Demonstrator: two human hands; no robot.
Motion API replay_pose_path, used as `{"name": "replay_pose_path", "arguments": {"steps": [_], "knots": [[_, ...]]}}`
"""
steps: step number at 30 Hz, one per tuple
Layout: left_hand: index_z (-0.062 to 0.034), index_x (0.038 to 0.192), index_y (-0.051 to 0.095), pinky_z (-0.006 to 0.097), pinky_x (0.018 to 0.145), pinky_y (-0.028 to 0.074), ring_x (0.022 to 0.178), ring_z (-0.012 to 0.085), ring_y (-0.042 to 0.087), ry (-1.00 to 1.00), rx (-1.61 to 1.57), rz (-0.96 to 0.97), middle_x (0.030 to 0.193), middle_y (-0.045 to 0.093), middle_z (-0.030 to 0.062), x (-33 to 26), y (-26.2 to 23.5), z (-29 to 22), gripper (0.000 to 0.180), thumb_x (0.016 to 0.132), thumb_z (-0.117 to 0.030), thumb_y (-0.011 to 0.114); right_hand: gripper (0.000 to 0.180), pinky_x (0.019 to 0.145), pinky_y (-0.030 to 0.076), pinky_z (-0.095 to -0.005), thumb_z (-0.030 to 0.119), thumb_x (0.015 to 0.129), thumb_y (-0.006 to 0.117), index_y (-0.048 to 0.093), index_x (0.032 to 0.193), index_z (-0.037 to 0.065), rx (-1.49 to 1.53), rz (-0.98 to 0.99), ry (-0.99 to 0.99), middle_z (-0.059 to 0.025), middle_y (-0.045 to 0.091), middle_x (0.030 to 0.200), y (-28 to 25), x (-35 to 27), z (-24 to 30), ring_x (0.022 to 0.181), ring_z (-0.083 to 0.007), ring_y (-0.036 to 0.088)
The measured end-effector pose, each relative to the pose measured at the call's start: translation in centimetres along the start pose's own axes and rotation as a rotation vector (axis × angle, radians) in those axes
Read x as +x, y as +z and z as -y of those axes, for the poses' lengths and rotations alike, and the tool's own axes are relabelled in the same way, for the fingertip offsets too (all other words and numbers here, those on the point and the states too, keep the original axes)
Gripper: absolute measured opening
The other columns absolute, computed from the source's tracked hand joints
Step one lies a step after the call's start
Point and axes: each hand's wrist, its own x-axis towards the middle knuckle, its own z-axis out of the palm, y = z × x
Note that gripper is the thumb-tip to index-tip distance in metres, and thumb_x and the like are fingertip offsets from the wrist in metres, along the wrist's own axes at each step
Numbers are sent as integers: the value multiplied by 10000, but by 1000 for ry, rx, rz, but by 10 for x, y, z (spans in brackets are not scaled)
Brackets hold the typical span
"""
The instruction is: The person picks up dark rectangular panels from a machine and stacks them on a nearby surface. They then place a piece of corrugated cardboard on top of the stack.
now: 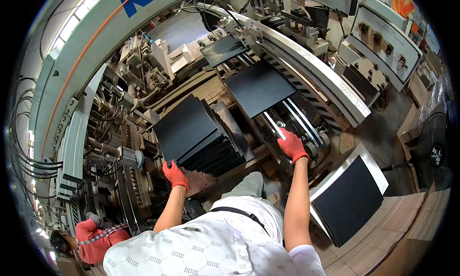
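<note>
My left hand, in a red glove, is at the near-left corner of a stack of black sheets. Its fingers are apart, close to the top sheet's edge; whether they touch it I cannot tell. The sheets lie in a tall, slightly uneven pile, fanned along the right side. My right hand, also gloved in red, is over the near end of the machine's bright metal rails, fingers extended and apparently holding nothing. Beyond it, a single black panel lies flat on the rails, with another black panel farther along.
A long pale machine beam runs along the right of the rails. More black panels lie on a white sheet at lower right, beside stacked brown boards. A control box stands at far right. Another person is at lower left.
</note>
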Motion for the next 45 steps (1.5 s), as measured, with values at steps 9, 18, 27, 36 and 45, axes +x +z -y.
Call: {"name": "replay_pose_path", "arguments": {"steps": [9, 18, 27, 36, 45], "knots": [[-109, 1000, 541, 377, 529, 502, 660, 225, 584, -287, -91, 53, 854, 579, 63, -7, 15, 6, 253, 974, -280, 726, 581, 968, 510, -477, 307, 870, 602, 585, 1424, 135, 36, 22, 7, -229, 687, 1218, 0, 4, -9, 1139, -426, 640], [-137, 1335, 469, 424, 597, 563, 753, 284, 643, -381, -202, 92, 1032, 633, 107, -24, 13, -18, 422, 990, -239, 690, 588, 971, 506, -481, 305, 870, 599, 569, 1436, 148, 38, 32, -20, -233, 678, 1233, 0, 3, -10, 1156, -432, 625], [-106, 1029, 639, 396, 648, 572, 819, 256, 654, -671, -275, 194, 984, 642, 66, -38, 34, -24, 173, 988, -267, 686, 589, 941, 515, -520, 339, 869, 575, 567, 1446, 223, 47, 31, -94, -231, 686, 1197, 5, 6, -18, 1121, -446, 639], [-95, 883, 603, 328, 625, 518, 705, 189, 584, -664, -367, 300, 839, 599, 47, -73, 8, -17, 182, 1007, -217, 655, 532, 858, 523, -472, 269, 873, 612, 603, 1389, 139, 39, 12, -107, -246, 697, 1104, 1, 2, -13, 1031, -439, 660], [-48, 1060, 663, 430, 842, 543, 919, 418, 652, 646, 691, 719, 952, 654, 198, -49, -28, -7, 352, 724, -95, 757, 481, 788, 528, -432, 235, 871, 605, 619, 1330, 94, 62, 25, -123, -188, 715, 966, 8, 8, -20, 874, -353, 695]]}}
